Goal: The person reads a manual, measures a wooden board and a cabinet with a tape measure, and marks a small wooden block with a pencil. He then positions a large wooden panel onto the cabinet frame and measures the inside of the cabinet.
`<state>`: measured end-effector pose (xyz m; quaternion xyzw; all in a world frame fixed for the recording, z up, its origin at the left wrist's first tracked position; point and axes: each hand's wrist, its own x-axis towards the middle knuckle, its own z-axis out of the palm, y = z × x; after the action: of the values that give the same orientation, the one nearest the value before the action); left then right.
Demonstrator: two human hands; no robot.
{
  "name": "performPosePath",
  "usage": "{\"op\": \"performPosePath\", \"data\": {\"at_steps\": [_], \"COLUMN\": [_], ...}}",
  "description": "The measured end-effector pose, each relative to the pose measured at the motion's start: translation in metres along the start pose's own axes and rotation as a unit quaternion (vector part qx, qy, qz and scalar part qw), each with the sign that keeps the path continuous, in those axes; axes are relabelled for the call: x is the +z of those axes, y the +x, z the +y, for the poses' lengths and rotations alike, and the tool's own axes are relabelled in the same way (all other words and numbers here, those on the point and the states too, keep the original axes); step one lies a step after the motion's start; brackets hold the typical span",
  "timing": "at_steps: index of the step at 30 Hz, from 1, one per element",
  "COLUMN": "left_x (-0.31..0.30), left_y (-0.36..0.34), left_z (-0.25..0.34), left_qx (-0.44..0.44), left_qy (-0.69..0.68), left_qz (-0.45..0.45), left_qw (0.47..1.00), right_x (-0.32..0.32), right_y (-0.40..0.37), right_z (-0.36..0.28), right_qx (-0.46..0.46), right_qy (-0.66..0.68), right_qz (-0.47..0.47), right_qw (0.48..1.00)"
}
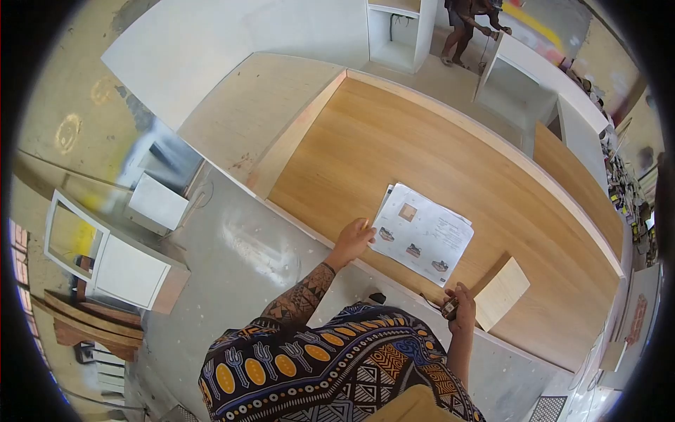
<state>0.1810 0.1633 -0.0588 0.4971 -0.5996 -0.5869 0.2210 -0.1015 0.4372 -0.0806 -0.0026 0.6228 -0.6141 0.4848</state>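
Several printed sheets [425, 232] with small pictures lie on the wood-toned panel [394, 133]. My left hand [354, 241] is closed at the left edge of the sheets, thumb and fingers pinching the paper. Below their lower right corner, my right hand [460, 308] is wrapped round a small dark tape measure [449, 308]. Just right of that hand a pale wooden block [503, 292] rests on the panel, near its front edge.
Another person [467, 24] bends over a white cabinet [517, 81] at the back right. White curved panels [190, 53] stand at the upper left. A white framed piece [126, 267] and stacked curved wood [91, 323] are at the left.
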Motion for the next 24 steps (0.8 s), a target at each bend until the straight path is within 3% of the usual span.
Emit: {"op": "performPosePath", "data": {"at_steps": [1,3,6,7,9,12,13,16,20,22,23,24], "left_x": [0.005,0.022,0.059,0.071,0.097,0.126,0.125,0.118,0.118,0.112,0.118,0.102], "left_y": [-0.003,-0.006,-0.027,-0.038,-0.049,-0.057,-0.06,-0.073,-0.085,-0.09,-0.064,-0.071], "left_z": [0.007,0.023,0.042,0.048,0.047,0.033,0.038,0.042,0.031,0.038,-0.023,-0.005], "left_qx": [0.0,0.062,0.065,0.066,0.165,0.18,0.125,0.105,0.135,0.063,0.395,0.138], "left_qy": [-0.002,0.018,0.062,0.067,0.134,0.152,0.154,0.127,0.147,0.095,0.16,-0.046], "left_qz": [0.003,-0.136,-0.278,-0.326,-0.365,-0.337,-0.35,-0.322,-0.229,-0.198,-0.147,-0.186], "left_qw": [1.0,0.989,0.956,0.941,0.906,0.912,0.915,0.932,0.953,0.974,0.893,0.972], "right_x": [0.003,0.008,0.03,0.033,0.041,0.059,0.061,0.067,0.066,0.059,0.054,0.052], "right_y": [-0.006,-0.015,-0.037,-0.038,-0.04,-0.043,-0.043,-0.051,-0.046,-0.042,-0.04,-0.039], "right_z": [-0.006,-0.016,-0.038,-0.037,-0.038,-0.044,-0.045,-0.054,-0.051,-0.055,-0.058,-0.061], "right_qx": [0.0,-0.022,-0.047,-0.095,-0.145,-0.221,-0.214,-0.225,-0.2,-0.195,-0.198,-0.201], "right_qy": [0.008,-0.051,-0.154,-0.214,-0.272,-0.399,-0.41,-0.469,-0.492,-0.509,-0.517,-0.524], "right_qz": [0.001,-0.024,-0.074,-0.108,-0.145,-0.209,-0.212,-0.233,-0.3,-0.318,-0.326,-0.333], "right_qw": [1.0,0.998,0.984,0.966,0.94,0.865,0.861,0.821,0.792,0.776,0.766,0.758]}}
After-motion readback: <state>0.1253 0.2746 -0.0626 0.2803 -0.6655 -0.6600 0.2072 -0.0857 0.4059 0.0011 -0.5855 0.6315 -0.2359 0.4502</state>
